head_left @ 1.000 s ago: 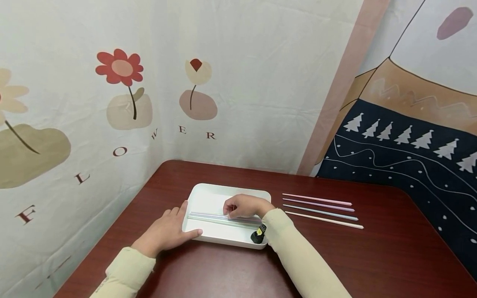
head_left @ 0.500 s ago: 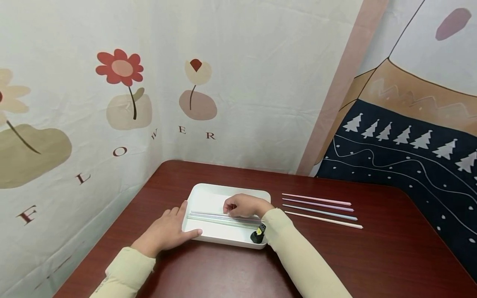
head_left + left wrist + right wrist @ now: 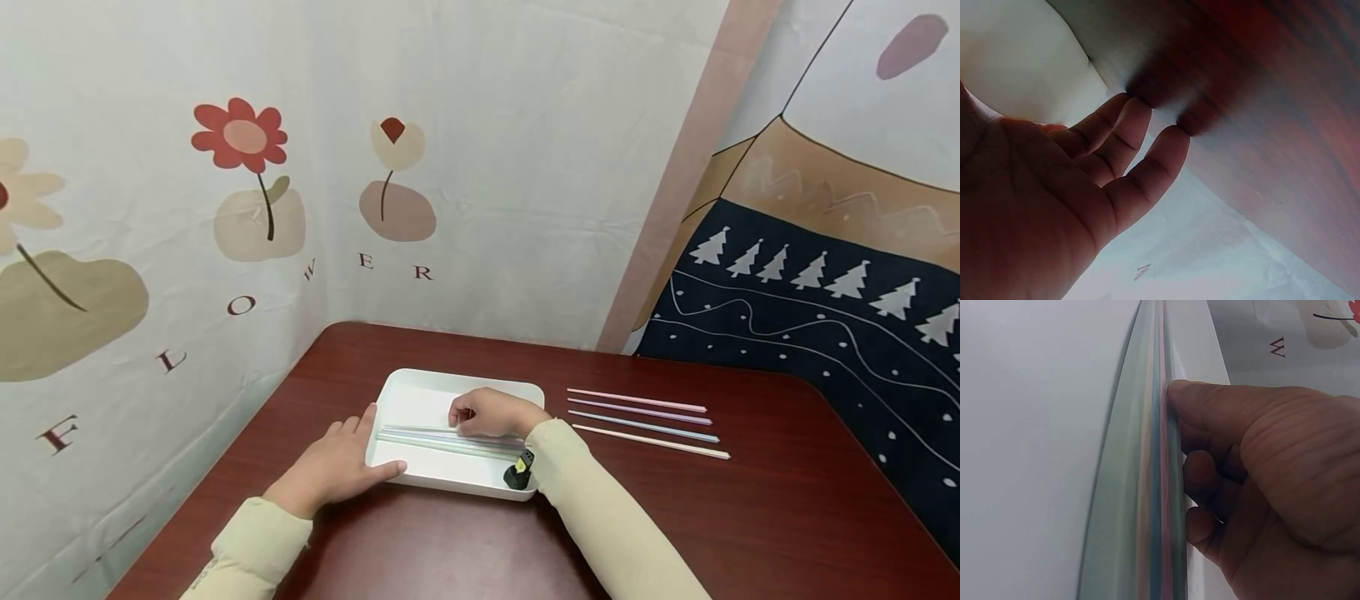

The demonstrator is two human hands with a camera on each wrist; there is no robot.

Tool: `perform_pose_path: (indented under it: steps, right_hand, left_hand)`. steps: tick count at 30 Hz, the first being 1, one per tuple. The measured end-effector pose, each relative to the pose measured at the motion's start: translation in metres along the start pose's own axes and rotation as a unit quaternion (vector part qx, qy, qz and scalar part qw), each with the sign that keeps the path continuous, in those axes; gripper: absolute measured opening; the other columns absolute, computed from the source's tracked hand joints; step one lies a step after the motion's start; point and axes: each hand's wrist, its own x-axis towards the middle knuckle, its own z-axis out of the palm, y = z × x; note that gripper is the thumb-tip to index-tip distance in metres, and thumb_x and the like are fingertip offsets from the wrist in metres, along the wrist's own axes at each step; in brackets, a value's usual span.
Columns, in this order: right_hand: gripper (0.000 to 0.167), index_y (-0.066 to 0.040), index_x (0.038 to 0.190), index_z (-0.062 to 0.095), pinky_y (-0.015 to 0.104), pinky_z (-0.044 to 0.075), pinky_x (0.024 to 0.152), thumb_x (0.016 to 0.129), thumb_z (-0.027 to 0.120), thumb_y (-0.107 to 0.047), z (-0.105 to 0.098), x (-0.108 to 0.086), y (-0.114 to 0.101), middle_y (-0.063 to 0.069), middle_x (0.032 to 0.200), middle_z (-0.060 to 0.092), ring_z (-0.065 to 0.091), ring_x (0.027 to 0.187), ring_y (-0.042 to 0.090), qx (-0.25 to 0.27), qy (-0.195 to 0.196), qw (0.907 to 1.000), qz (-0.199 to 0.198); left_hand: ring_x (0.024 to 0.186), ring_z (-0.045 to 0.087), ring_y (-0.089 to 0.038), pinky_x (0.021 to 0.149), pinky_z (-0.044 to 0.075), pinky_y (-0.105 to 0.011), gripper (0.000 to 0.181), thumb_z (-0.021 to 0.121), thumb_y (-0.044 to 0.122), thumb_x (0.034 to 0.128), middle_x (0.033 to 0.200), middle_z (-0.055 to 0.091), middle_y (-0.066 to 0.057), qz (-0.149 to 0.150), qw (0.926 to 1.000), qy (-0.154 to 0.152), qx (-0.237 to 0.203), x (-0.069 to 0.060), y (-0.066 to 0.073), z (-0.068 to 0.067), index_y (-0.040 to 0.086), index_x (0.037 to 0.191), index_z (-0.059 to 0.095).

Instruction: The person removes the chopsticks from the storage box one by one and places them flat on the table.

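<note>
Severally, left hand [image 3: 333,467]: fingers spread, touching white tray [image 3: 450,487]. Right hand [image 3: 495,412]: curled, pinching pastel strips [image 3: 1129,481]. Strips: long axes left-to-right, along tray's length.

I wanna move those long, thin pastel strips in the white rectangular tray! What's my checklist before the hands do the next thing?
1. White rectangular tray flat on the reddish-brown wooden-looking table: ok.
2. Left hand at the tray's left end: ok, thumb over the near rim.
3. Right hand at the long, thin pastel strips inside the tray: ok.
4. Right hand firmly pinching just one strip: cannot tell.
5. Strips in the tray spread apart: not ok, they lie packed side by side.
6. Four thin strips outside, pink, purple, blue and cream, apart from each other: ok.
</note>
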Motion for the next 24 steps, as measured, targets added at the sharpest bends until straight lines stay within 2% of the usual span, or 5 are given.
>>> perform_pose_path:
  steps: [8,16,24]
  right_hand:
    - [0.012,-0.021,0.092,0.068,0.024,0.041,0.063,0.094,0.064,-0.01,0.0004,0.0,-0.0016,-0.006,0.071,0.054,0.047,0.064,0.007,-0.005,0.008,1.0,0.001]
    - [0.011,-0.023,0.089,0.067,0.024,0.042,0.062,0.093,0.067,-0.013,0.0016,0.0021,-0.0012,-0.008,0.071,0.057,0.05,0.064,0.007,-0.018,0.016,0.9997,0.0]
    - [0.013,-0.022,0.091,0.066,0.023,0.041,0.062,0.093,0.063,-0.009,0.0003,0.0008,-0.0047,-0.007,0.067,0.051,0.046,0.062,0.006,-0.037,0.028,0.9989,0.007]
  left_hand:
    - [0.12,0.049,-0.048,0.094,0.044,-0.056,0.117,0.059,0.077,0.0794,0.134,0.05,-0.031,0.001,1.0,-0.004,0.002,-0.0018,0.0008,-0.002,-0.012,0.149,0.029]
    - [0.12,0.049,-0.048,0.094,0.044,-0.057,0.117,0.059,0.078,0.0794,0.134,0.051,-0.031,-0.001,1.0,-0.005,-0.001,-0.0006,0.0005,-0.0012,-0.01,0.15,0.028]
    - [0.119,0.05,-0.048,0.093,0.044,-0.057,0.117,0.059,0.078,0.0795,0.133,0.051,-0.031,0.0,1.0,-0.002,0.0,0.0003,-0.0009,0.001,-0.011,0.149,0.028]
